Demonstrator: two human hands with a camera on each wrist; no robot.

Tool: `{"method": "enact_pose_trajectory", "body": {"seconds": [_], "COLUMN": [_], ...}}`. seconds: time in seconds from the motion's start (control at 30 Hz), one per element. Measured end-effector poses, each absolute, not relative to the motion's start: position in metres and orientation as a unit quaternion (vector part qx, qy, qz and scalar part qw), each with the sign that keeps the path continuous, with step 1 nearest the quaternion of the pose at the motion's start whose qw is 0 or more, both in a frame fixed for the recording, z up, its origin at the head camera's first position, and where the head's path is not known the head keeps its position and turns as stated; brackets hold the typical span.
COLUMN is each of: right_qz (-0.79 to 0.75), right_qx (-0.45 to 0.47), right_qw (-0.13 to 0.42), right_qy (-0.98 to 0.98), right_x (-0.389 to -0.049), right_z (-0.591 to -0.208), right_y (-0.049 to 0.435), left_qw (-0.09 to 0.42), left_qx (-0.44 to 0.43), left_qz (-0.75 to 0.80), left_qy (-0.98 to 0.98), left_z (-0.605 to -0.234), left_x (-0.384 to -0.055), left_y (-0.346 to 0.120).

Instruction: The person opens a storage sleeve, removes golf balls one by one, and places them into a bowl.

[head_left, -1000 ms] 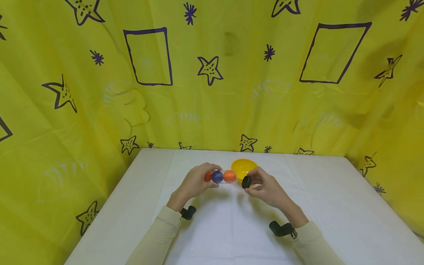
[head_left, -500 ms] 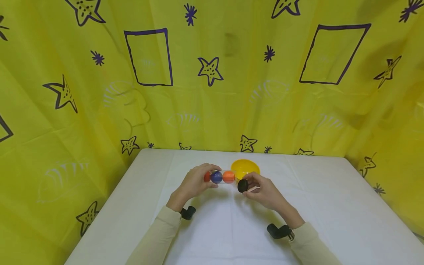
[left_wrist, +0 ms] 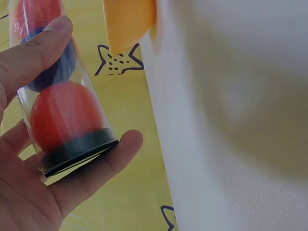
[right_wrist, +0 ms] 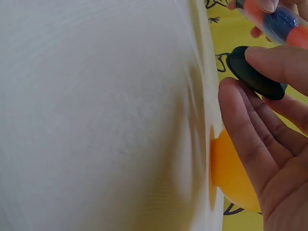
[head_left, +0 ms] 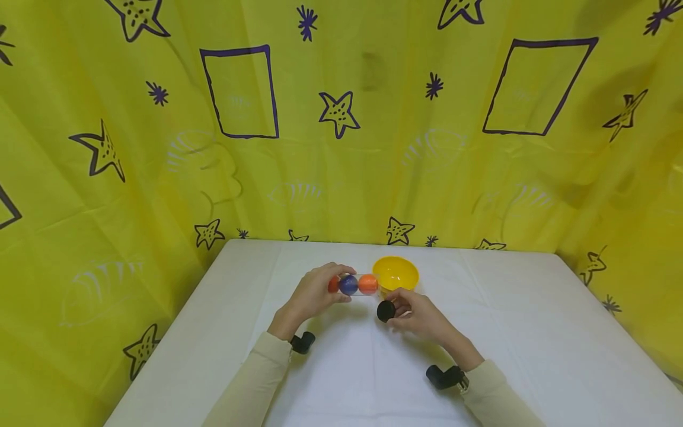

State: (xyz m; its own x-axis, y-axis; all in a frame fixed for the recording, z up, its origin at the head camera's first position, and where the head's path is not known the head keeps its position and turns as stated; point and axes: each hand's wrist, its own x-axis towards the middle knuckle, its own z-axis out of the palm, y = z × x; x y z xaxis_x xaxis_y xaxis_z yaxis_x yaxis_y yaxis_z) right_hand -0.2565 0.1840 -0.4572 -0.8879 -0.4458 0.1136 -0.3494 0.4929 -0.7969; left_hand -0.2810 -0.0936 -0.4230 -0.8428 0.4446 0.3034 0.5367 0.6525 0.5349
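A clear plastic tube (left_wrist: pixel 91 103) lies sideways in my left hand (head_left: pixel 313 292), gripped between thumb and fingers above the table. Inside it sit a red-orange ball by the black end cap (left_wrist: pixel 79 147), a dark blue ball (head_left: pixel 348 285) in the middle and an orange ball (head_left: pixel 367 284) toward the right end. My right hand (head_left: pixel 421 317) pinches a round black cap (right_wrist: pixel 255 74) between thumb and fingers, apart from the tube and a little nearer to me than its right end.
A yellow bowl (head_left: pixel 396 274) stands on the white-covered table (head_left: pixel 320 379) just behind my right hand. A yellow curtain (head_left: pixel 341 178) with dark star drawings hangs behind the table and along its sides.
My right hand has moved left and toward me with the black cap, which has turned its flat face more toward the head camera. The left hand and the tube have barely moved.
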Motion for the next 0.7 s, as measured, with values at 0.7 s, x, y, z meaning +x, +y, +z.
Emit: {"method": "enact_pose_trajectory", "body": {"seconds": [0.7], "right_qz": [-0.402], "right_qx": [-0.208], "right_qw": [0.104], "right_qy": [0.886], "right_x": [-0.2532], "right_z": [-0.4642], "right_y": [0.1792], "left_qw": [0.064], "left_qx": [-0.268], "left_qz": [-0.326], "left_qy": [-0.904], "left_z": [-0.4241], "left_x": [-0.2823], "left_y": [-0.0944]}}
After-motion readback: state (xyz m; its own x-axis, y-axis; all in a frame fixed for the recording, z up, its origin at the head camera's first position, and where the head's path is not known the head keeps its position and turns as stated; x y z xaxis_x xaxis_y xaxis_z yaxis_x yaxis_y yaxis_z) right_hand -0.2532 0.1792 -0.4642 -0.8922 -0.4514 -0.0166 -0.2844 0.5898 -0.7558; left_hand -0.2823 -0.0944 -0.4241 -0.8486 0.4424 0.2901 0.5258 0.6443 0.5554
